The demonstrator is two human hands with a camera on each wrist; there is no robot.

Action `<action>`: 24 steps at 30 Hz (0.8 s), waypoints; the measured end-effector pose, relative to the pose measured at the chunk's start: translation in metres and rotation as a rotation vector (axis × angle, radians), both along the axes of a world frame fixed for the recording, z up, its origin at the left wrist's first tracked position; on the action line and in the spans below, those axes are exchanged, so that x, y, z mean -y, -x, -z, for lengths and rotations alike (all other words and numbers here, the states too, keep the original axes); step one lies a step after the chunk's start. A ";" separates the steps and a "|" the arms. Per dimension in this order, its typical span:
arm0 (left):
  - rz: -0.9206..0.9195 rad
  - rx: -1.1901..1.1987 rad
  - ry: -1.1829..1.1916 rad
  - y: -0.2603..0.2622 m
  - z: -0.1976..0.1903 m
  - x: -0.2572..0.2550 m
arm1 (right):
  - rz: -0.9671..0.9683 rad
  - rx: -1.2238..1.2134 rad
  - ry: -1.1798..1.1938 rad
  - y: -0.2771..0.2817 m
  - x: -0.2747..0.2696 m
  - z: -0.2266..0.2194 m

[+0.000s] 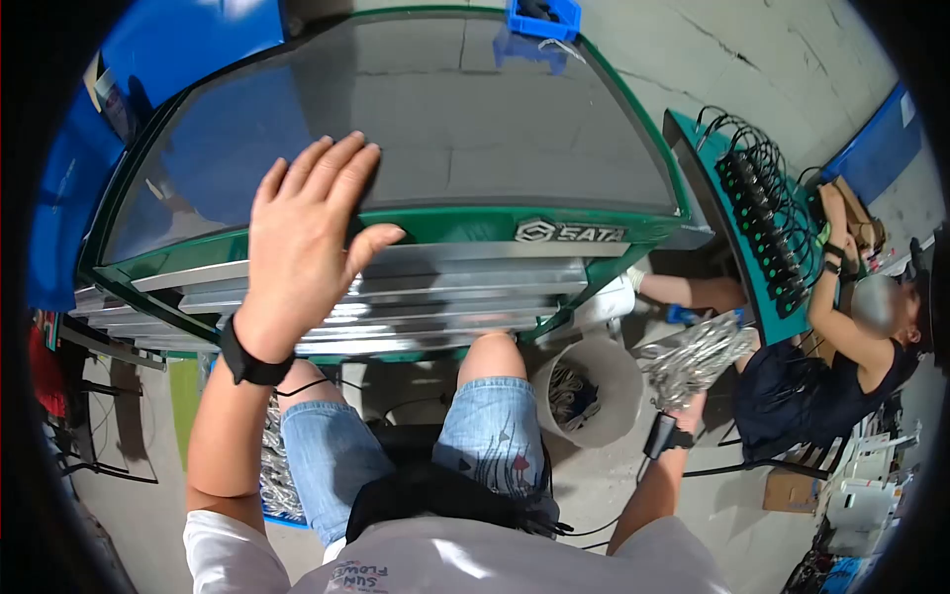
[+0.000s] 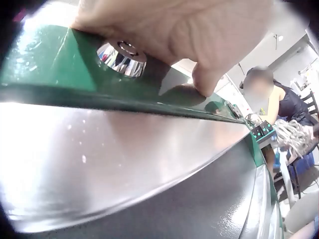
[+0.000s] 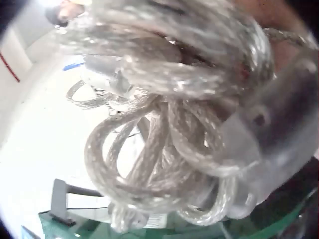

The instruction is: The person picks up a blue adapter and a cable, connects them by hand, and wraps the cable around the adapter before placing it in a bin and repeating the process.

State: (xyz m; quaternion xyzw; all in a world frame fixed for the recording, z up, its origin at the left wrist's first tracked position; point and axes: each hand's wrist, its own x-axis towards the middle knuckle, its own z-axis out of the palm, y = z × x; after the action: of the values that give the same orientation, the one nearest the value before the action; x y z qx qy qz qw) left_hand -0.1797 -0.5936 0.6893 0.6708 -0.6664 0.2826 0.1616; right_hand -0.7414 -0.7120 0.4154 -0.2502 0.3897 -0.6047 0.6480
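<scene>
My left hand (image 1: 309,223) is over the front edge of a green SATA cabinet (image 1: 465,226) with a dark grey top. Its fingers are straight, the thumb spread to the side, and nothing is held. The left wrist view has the palm right at the green rim, near a round chrome lock (image 2: 122,57). Low on the right, my right hand (image 1: 688,411) grips a bundle of silvery braided cables (image 1: 701,354), which hides most of the fingers. Loose loops of these cables (image 3: 149,191) fill much of the right wrist view.
Beside my knee stands a pale bin (image 1: 631,406) with dark coiled cables inside. A teal board carries a row of black ports (image 1: 762,228) with wires; another person (image 1: 841,366) sits by it. A small blue tray (image 1: 569,22) sits on the cabinet's far edge.
</scene>
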 end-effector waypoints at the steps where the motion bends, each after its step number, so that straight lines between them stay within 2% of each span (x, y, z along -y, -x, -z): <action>1: 0.009 -0.012 0.012 0.000 0.000 0.000 | -0.079 0.035 -0.016 0.025 0.010 -0.012; 3: 0.043 -0.035 0.049 -0.001 -0.002 -0.002 | -0.121 0.073 0.066 -0.008 0.006 -0.115; 5: 0.056 -0.059 0.067 -0.001 -0.003 -0.005 | 0.094 -0.248 0.256 -0.037 0.015 -0.185; 7: 0.071 -0.079 0.087 -0.002 -0.001 -0.007 | 0.127 -0.472 0.386 -0.066 0.034 -0.248; 11: 0.086 -0.108 0.096 -0.003 -0.003 -0.010 | -0.240 -0.897 0.827 -0.147 0.067 -0.360; 13: 0.093 -0.123 0.104 -0.003 -0.003 -0.010 | -0.529 -1.145 0.892 -0.199 0.084 -0.404; 15: 0.102 -0.138 0.109 -0.003 -0.004 -0.011 | -0.494 -1.263 1.074 -0.256 0.081 -0.417; 17: 0.112 -0.154 0.103 -0.004 -0.004 -0.012 | -0.520 -1.766 1.103 -0.294 0.089 -0.430; 19: 0.087 -0.129 0.077 -0.005 -0.005 -0.013 | -0.491 -2.196 1.396 -0.321 0.121 -0.408; 21: 0.088 -0.134 0.073 -0.005 -0.005 -0.013 | -0.551 -2.359 1.397 -0.342 0.122 -0.401; 24: 0.095 -0.141 0.079 -0.005 -0.005 -0.013 | -0.577 -2.366 1.312 -0.348 0.137 -0.405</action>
State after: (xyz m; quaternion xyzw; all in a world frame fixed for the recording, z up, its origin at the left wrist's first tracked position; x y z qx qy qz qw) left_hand -0.1742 -0.5807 0.6940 0.6496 -0.6728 0.2528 0.2476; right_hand -0.3938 -0.8494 0.8202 -0.9365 0.2842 0.0487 -0.1994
